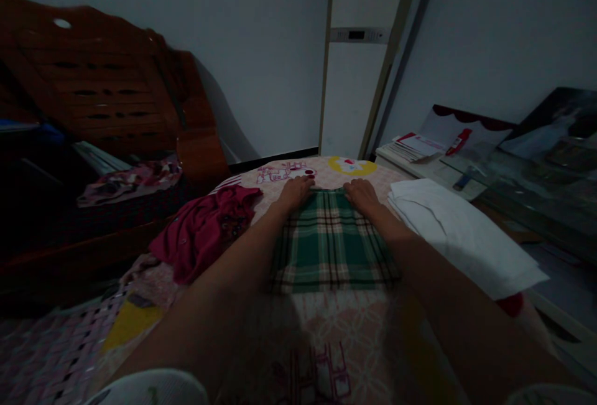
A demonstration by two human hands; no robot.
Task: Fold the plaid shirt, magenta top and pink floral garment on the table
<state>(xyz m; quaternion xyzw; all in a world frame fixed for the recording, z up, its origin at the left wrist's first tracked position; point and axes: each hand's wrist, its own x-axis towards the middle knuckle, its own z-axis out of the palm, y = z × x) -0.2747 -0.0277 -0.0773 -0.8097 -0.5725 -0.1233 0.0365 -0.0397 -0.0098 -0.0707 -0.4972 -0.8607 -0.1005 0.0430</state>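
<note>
A green plaid cloth with white and dark lines lies flat on a pink patterned cover; whether it is a garment I cannot tell. At its far left corner is my left hand, the fingers closed on the edge. My right hand grips the far right corner in the same way. Both forearms stretch forward along the sides of the plaid cloth. To the left is a crumpled dark red garment, close to my left forearm. Folded white cloth rests to the right, beside my right forearm.
A carved wooden chair with a pink cloth on its seat stands at the left. Behind the covered surface is a tall white cabinet-like unit. On the right, a glass-topped stand holds papers and a red item.
</note>
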